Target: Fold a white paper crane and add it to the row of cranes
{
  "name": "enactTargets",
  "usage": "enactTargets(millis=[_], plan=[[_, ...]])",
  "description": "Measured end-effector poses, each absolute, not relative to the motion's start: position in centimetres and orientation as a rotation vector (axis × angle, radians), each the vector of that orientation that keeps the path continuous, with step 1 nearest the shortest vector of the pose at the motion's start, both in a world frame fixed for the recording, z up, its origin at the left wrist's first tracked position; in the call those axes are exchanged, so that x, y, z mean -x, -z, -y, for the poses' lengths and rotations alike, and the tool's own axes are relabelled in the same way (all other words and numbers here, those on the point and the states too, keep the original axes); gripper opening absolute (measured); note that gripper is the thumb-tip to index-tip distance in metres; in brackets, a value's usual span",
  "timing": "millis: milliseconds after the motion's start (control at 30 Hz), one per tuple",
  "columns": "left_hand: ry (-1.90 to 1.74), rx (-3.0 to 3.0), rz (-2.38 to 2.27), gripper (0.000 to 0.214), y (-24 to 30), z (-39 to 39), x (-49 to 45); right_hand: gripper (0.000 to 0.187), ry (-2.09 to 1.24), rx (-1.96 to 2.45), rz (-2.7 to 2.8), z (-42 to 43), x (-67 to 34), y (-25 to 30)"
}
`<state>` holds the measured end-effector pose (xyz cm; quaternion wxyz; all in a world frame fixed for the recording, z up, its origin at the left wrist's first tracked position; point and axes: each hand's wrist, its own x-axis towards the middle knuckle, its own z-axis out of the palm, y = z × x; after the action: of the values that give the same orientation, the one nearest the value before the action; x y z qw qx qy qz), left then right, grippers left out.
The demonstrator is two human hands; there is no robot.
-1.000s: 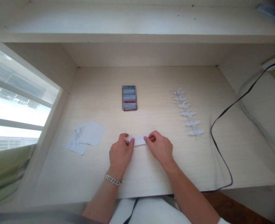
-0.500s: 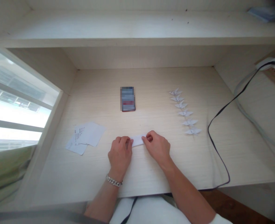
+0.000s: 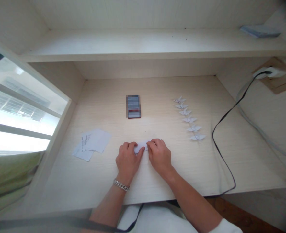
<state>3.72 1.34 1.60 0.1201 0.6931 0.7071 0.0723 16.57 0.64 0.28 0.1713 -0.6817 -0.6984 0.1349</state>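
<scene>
A small folded piece of white paper lies on the desk between my hands, partly covered by fingers. My left hand, with a chain bracelet at the wrist, holds its left end, the thumb stretched along the near edge. At the right end my right hand grips the paper with thumb and curled fingers. To the right, several folded paper cranes form a slanting row. Loose paper squares overlap on the left, one with printed writing.
A phone with a blurred screen lies beyond my hands. On the right a black cable runs from a wall socket across the desk to its front edge. A shelf spans the back, and a barred window is at the left.
My right hand has shifted slightly left along the paper. My left thumb has moved right over its near edge, so the hands are closer and less paper shows. The camera view has tilted up.
</scene>
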Motion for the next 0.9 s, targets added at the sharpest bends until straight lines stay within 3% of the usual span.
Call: enactTargets(millis=[133, 533, 900], plan=[[-0.231, -2.065, -2.050, 0.027, -1.4, -1.2, -3.5, 0.030, -0.427, 1.585, 2.125, 1.1, -15.8, 0.6], [-0.534, -2.111, -1.727, 0.025, -0.9, -0.9, 0.5, 0.034, -0.430, 1.484, 2.137, 1.9, -16.2, 1.1], [-0.134, -2.303, -1.729, 0.033, -2.3, -2.8, -3.2, 0.032, -0.550, 1.332, 1.777, 1.8, -17.1, 2.0]])
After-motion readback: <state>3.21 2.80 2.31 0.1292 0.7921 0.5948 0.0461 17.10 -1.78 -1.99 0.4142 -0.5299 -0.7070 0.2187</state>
